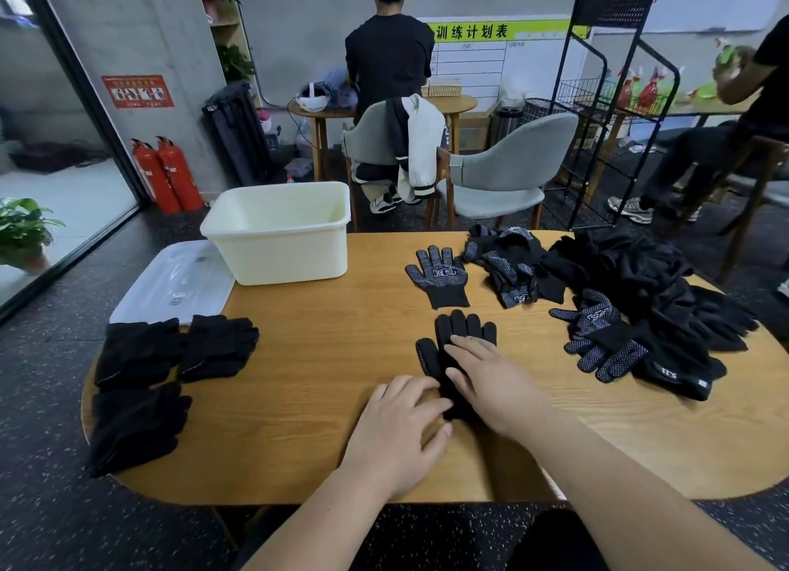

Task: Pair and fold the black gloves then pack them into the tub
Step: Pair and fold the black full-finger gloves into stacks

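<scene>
Far left of the wooden table (320, 357), round at nine o'clock, three bundles of folded black gloves (141, 350) lay close together, two side by side and one nearer to me. Just past them at ten o'clock sat a clear lid (170, 280), half off the table's edge. And there at eleven o'clock stood the cream tub (277, 233), touching that lid; I could see nothing inside it from here.

Now the middle, right in front of me at six o'clock. My left hand (401, 434) lay flat on the wood, fingers straight and spread, the fingertips touching the cuff end of a black glove (463, 329). My right hand (491, 378) was spread flat on top of that same glove, fingers straight, pressing it down, gripping nothing. The glove's fingers pointed away from me toward twelve. Whether one glove or two lay under my palm, I could not tell.

Beyond it at twelve o'clock a dotted glove (439, 276) lay apart, grip side up. From one o'clock round to three sprawled the heap of black gloves (640, 280), loose and tangled.
</scene>
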Demonstrator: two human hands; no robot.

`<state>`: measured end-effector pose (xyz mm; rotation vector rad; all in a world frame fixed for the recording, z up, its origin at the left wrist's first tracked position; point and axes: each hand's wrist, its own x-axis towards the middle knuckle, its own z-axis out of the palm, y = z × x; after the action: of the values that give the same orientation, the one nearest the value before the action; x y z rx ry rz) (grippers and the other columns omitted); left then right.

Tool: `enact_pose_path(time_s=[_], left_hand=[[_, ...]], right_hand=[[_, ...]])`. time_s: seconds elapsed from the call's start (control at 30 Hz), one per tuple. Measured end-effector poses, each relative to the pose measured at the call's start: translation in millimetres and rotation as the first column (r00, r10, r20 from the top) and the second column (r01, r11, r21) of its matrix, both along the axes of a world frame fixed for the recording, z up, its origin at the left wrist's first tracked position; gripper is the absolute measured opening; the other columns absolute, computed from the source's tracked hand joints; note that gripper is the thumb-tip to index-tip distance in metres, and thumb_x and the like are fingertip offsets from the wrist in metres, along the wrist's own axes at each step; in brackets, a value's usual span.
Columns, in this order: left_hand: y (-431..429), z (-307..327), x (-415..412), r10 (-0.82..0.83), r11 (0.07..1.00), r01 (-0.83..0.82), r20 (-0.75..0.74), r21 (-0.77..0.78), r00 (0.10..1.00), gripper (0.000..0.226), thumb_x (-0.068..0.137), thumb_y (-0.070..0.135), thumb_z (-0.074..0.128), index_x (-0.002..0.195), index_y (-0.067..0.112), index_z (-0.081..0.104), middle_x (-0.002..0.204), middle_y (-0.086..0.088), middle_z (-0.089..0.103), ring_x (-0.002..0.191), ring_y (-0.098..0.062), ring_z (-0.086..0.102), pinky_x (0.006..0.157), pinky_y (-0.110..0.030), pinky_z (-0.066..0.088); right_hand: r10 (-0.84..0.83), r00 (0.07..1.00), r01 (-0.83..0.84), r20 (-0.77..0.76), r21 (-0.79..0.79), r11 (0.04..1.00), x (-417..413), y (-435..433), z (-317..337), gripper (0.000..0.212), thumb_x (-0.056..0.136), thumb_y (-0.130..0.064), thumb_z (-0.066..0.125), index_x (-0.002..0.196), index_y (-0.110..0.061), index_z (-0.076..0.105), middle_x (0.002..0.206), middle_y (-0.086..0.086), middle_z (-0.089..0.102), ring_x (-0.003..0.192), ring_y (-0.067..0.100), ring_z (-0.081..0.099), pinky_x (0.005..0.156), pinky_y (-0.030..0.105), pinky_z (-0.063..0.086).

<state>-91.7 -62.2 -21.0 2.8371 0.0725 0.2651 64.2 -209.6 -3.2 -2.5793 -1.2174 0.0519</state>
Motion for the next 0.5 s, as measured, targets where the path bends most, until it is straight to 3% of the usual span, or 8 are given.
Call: enact_pose_path(time_s=[0.1, 0.23, 0.33, 0.43, 0.5], left_hand=[[1, 0, 0, 0.012, 1.000, -0.012, 0.001, -0.010, 1.000, 0.050, 0.105, 0.057, 0.033, 0.144, 0.041, 0.060, 0.152, 0.018, 0.040, 0.143, -0.006, 0.029, 0.117, -0.036, 0.031], [2, 0, 0, 0.018, 1.000, -0.018, 0.006, -0.012, 1.000, 0.050, 0.105, 0.057, 0.033, 0.144, 0.042, 0.061, 0.150, 0.017, 0.038, 0.143, -0.008, 0.029, 0.115, -0.036, 0.033], [2, 0, 1, 0.023, 1.000, -0.023, -0.002, -0.006, 1.000, 0.051, 0.105, 0.059, 0.032, 0.145, 0.043, 0.059, 0.150, 0.016, 0.036, 0.143, -0.008, 0.028, 0.115, -0.036, 0.033], [2, 1, 2, 0.035, 0.999, -0.035, 0.009, -0.016, 0.999, 0.049, 0.105, 0.059, 0.033, 0.144, 0.041, 0.058, 0.148, 0.016, 0.035, 0.141, -0.008, 0.030, 0.115, -0.035, 0.033], [2, 2, 1, 0.079, 0.996, -0.077, 0.037, -0.043, 0.996, 0.047, 0.104, 0.057, 0.035, 0.141, 0.038, 0.055, 0.145, 0.016, 0.035, 0.138, -0.007, 0.032, 0.114, -0.033, 0.034]], right_hand=[[-0.081, 0.995, 0.065, -0.063, -0.220, 0.973, 24, 14, 4, 0.061, 0.112, -0.052, 0.028, 0.166, -0.025, 0.021, 0.176, -0.003, 0.008, 0.162, 0.021, 0.001, 0.127, 0.043, 0.026], [-0.100, 0.995, 0.103, 0.025, -0.223, 0.969, 30, 25, 2, 0.064, 0.111, -0.055, 0.028, 0.166, -0.023, 0.018, 0.176, 0.000, 0.005, 0.162, 0.028, 0.001, 0.126, 0.048, 0.027], [-0.087, 0.995, 0.098, 0.049, -0.272, 0.957, 23, 31, -6, 0.067, 0.110, -0.058, 0.024, 0.167, -0.025, 0.012, 0.176, 0.004, 0.002, 0.162, 0.030, 0.000, 0.128, 0.048, 0.019], [-0.169, 0.982, 0.181, 0.081, -0.183, 0.966, 23, 43, -6, 0.067, 0.109, -0.058, 0.020, 0.167, -0.025, 0.014, 0.176, 0.006, 0.003, 0.162, 0.032, -0.001, 0.130, 0.049, 0.014], [-0.204, 0.977, 0.211, 0.055, -0.204, 0.956, 22, 52, -8, 0.070, 0.108, -0.062, 0.017, 0.167, -0.026, 0.011, 0.176, 0.005, -0.001, 0.162, 0.031, -0.006, 0.130, 0.050, 0.010]])
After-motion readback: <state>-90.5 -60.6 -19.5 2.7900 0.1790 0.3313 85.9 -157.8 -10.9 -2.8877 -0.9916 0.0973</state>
